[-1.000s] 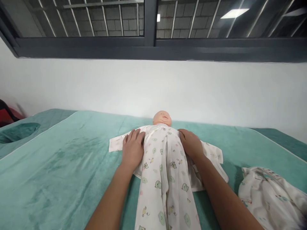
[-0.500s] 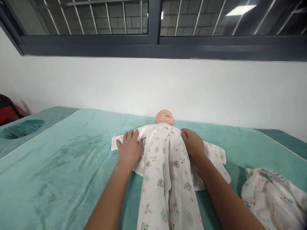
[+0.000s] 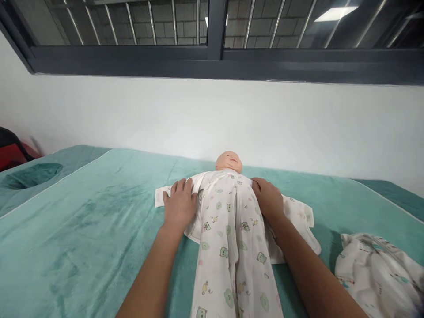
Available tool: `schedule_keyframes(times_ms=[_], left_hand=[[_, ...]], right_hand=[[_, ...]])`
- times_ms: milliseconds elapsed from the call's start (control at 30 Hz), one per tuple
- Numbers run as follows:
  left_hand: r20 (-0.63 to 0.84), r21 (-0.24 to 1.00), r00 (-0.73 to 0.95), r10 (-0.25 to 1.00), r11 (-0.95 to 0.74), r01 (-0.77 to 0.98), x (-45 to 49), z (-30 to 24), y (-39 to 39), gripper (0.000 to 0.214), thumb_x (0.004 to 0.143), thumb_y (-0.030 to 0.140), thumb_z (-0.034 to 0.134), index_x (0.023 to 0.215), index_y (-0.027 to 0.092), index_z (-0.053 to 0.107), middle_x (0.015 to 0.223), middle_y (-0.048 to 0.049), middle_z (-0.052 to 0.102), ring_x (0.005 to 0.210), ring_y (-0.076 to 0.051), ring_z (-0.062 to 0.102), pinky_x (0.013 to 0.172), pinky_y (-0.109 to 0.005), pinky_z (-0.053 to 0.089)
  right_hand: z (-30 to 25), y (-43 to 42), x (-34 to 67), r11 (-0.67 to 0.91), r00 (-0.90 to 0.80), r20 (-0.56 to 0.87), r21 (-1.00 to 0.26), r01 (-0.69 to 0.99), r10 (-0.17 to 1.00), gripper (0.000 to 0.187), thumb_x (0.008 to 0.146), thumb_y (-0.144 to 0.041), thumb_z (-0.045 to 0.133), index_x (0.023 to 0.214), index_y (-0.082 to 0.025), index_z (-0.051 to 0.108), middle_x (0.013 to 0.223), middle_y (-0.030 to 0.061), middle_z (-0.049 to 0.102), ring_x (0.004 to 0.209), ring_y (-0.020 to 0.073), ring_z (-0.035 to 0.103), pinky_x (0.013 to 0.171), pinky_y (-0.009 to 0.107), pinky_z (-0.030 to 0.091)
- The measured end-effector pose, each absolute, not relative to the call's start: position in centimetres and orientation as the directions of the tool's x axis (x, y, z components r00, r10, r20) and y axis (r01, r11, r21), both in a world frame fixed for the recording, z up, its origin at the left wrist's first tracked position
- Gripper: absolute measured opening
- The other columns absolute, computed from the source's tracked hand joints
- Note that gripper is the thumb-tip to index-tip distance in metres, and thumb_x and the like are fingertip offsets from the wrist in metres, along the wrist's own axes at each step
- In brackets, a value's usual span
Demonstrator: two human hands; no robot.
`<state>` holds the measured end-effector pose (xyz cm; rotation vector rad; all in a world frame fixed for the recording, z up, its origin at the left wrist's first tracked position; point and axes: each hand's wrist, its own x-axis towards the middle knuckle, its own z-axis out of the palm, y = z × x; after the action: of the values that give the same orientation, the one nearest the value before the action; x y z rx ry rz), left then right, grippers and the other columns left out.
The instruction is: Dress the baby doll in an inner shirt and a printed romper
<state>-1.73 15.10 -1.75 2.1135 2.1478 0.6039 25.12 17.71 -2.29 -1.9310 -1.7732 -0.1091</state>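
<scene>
A baby doll (image 3: 228,161) lies on its back, only its head showing above the clothes. White baby pants (image 3: 232,238) with green bear prints lie lengthwise over its body, the legs stretching towards me. Beneath them a white baby top (image 3: 300,216) spreads out on both sides. On the left sleeve rests my left hand (image 3: 180,203), flat, with fingers apart, beside the pants. My right hand (image 3: 268,198) is closed at the right upper edge of the pants, its fingers curled in against the cloth; the fingertips are hidden.
A crumpled white printed cloth bundle (image 3: 377,274) sits at the right. Green velvety fabric (image 3: 99,229) covers the bed, which has a round hollow (image 3: 33,176) at the left. Behind stand a white wall (image 3: 165,115) and a dark window frame (image 3: 132,62). A red and black object (image 3: 11,152) is at far left.
The view has shifted very slightly. Both hands, the doll and the clothes keep the same positions relative to each other.
</scene>
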Motion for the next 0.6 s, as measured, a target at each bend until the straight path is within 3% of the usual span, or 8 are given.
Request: schedule_keyframes(times_ms=[100, 233, 367, 600], left_hand=[[0.256, 0.384, -0.086, 0.963, -0.019, 0.923, -1.9, -1.5, 15.2, 0.045, 0.098, 0.036, 0.027, 0.136, 0.02, 0.045, 0.141, -0.0116, 0.05, 0.13, -0.03, 0.043, 0.106, -0.057, 0.034], [0.29, 0.364, -0.085, 0.953, -0.027, 0.931, -2.4, -1.7, 15.4, 0.046, 0.092, 0.015, 0.032, 0.135, 0.015, 0.047, 0.134, -0.0125, 0.055, 0.124, -0.027, 0.049, 0.103, -0.044, 0.04], [0.269, 0.318, -0.061, 0.961, -0.028, 0.948, -2.7, -2.1, 15.5, 0.054, 0.082, 0.003, 0.035, 0.132, 0.016, 0.049, 0.133, -0.0111, 0.055, 0.124, -0.027, 0.048, 0.104, -0.041, 0.038], [0.281, 0.309, -0.09, 0.956, -0.002, 0.951, -3.0, -1.7, 15.1, 0.057, 0.079, -0.002, 0.032, 0.13, 0.018, 0.052, 0.13, -0.0101, 0.056, 0.12, -0.027, 0.05, 0.096, -0.041, 0.045]], right_hand=[[-2.3, 17.7, 25.1, -0.015, 0.143, 0.391, -0.312, 0.95, 0.909, 0.037, 0.095, -0.03, 0.031, 0.103, -0.025, 0.067, 0.103, 0.0035, 0.071, 0.09, 0.0217, 0.059, 0.072, 0.031, 0.035], [-2.3, 17.7, 25.0, -0.022, 0.152, 0.386, -0.32, 0.947, 0.91, 0.037, 0.095, -0.03, 0.032, 0.103, -0.025, 0.067, 0.105, 0.0035, 0.071, 0.091, 0.0215, 0.059, 0.072, 0.031, 0.035], [-2.3, 17.8, 25.0, -0.03, 0.159, 0.384, -0.322, 0.946, 0.91, 0.037, 0.095, -0.03, 0.032, 0.102, -0.026, 0.067, 0.103, 0.0028, 0.071, 0.09, 0.0213, 0.059, 0.071, 0.031, 0.034], [-2.4, 17.8, 25.0, -0.018, 0.147, 0.389, -0.316, 0.949, 0.91, 0.036, 0.096, -0.03, 0.031, 0.101, -0.026, 0.067, 0.105, 0.0021, 0.07, 0.09, 0.0214, 0.059, 0.072, 0.032, 0.034]])
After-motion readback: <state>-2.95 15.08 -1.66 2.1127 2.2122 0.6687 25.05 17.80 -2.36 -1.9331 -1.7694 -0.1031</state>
